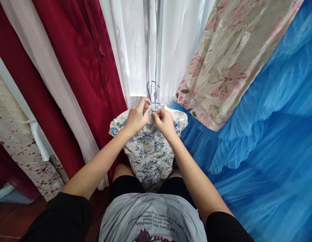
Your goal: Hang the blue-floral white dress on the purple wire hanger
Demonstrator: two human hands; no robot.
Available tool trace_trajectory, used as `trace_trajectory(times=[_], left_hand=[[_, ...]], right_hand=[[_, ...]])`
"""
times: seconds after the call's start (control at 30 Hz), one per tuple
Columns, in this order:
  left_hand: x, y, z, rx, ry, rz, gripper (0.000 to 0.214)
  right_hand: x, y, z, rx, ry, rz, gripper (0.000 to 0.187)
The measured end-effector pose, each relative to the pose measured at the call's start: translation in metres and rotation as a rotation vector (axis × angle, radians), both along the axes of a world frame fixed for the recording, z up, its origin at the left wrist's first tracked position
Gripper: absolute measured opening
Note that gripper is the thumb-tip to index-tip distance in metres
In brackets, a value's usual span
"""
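Observation:
A short-sleeved floral garment, white with blue and yellow flowers, hangs upright in front of me on a purple hanger. My left hand pinches the garment at its neckline, just below the hanger's hook. Close beside it, my right hand has thumb and finger pressed together on the other side of the same neck opening. The fingertips of both hands nearly meet at the centre. Whatever small fastening may lie between them is hidden.
Dark red curtains hang at the left, and white curtains behind the hanger. A beige cloth with pink flowers and blue tulle fill the right. Red-brown floor tiles show at lower left.

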State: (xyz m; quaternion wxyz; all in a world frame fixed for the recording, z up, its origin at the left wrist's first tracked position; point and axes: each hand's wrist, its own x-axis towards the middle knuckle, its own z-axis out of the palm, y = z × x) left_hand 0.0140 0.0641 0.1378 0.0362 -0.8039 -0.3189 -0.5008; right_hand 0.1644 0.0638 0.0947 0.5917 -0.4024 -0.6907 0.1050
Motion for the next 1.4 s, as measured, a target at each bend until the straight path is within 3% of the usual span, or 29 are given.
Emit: trace_trajectory(times=[0.13,0.3,0.4,0.5,0.63,0.7,0.77,0.83,0.9,1.0,1.1,1.17,1.27,1.33,1.4], left_hand=[[-0.016,0.014,0.009,0.016,-0.207,0.054,0.024],[-0.095,0.063,0.006,-0.065,-0.624,0.078,0.031],[-0.142,0.081,-0.022,-0.164,-0.91,0.166,0.035],[-0.16,0.077,-0.071,-0.397,-1.096,0.283,0.03],[-0.131,0.048,-0.142,-0.484,-1.032,0.288,0.023],[-0.101,0.029,-0.164,-0.515,-0.961,0.225,0.024],[-0.068,0.011,-0.169,-0.549,-0.859,0.116,0.025],[-0.038,-0.006,-0.159,-0.562,-0.685,-0.043,0.023],[-0.013,-0.018,-0.14,-0.542,-0.503,-0.194,0.016],[0.012,-0.028,-0.114,-0.533,-0.356,-0.321,0.01],[0.022,-0.037,-0.109,-0.623,-0.358,-0.36,0.018],[0.024,-0.05,-0.122,-0.804,-0.309,-0.436,0.03],[0.025,-0.079,-0.159,-1.06,-0.01,-0.585,0.046],[0.024,-0.093,-0.187,-1.036,0.233,-0.54,0.044],[0.02,-0.095,-0.208,-0.916,0.399,-0.421,0.037]], right_hand=[[0.0,-0.002,-0.012,-0.043,-0.134,-0.078,0.018],[-0.003,-0.011,-0.039,-0.155,-0.237,-0.01,0.017],[-0.013,-0.016,-0.051,-0.198,-0.221,0.052,0.017],[-0.023,-0.019,-0.064,-0.223,-0.169,0.108,0.019],[-0.014,-0.023,-0.1,-0.314,0.026,0.083,0.023],[0.001,-0.029,-0.123,-0.382,0.124,0.004,0.026],[0.016,-0.038,-0.141,-0.442,0.128,-0.064,0.023],[0.026,-0.048,-0.145,-0.438,0.058,-0.003,0.016],[0.029,-0.059,-0.136,-0.421,0.004,0.246,0.028],[0.028,-0.069,-0.109,-0.525,0.019,0.662,0.024],[0.038,-0.075,-0.087,-0.631,0.209,0.694,0.034],[0.052,-0.079,-0.079,-0.661,0.338,0.654,0.043],[0.075,-0.089,-0.068,-0.716,0.404,0.682,0.051],[0.09,-0.097,-0.059,-0.728,0.409,0.677,0.047],[0.103,-0.102,-0.049,-0.728,0.379,0.634,0.044]])
